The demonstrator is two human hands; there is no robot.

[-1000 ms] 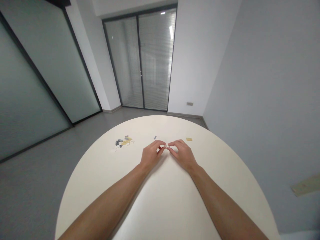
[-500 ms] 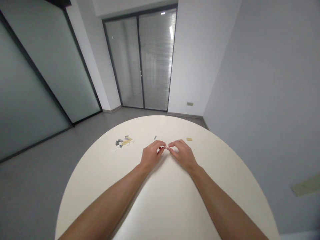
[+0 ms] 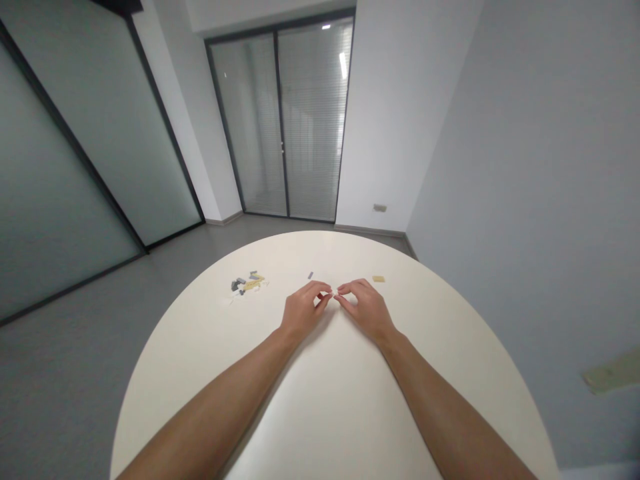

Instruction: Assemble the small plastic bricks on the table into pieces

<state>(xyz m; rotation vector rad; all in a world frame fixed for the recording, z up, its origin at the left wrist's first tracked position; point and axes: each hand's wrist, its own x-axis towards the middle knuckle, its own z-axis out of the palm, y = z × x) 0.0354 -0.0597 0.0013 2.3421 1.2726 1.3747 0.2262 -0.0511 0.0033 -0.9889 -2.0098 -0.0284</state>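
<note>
Just below frame centre, over the bench (image 3: 320, 413): one small white piece (image 3: 334, 294), held between the left hand (image 3: 300, 311) and right hand (image 3: 370, 313). Fingers of both appeared pinched on it from opposite sides; its outline was largely covered. Change over the last second: slight. Less white showed between the tips, while both hands kept their places, which suggested fine adjustment rather than carrying. Bench: round-edged, pale, smooth, faintly glossy. Left of centre lay one mixed heap (image 3: 251, 285), yellow, grey and white, angular, seemingly moulded plastic. Above the left hand lay one narrow grey-blue strip (image 3: 311, 275); right of centre, one flat yellow rectangle (image 3: 379, 279).
</note>
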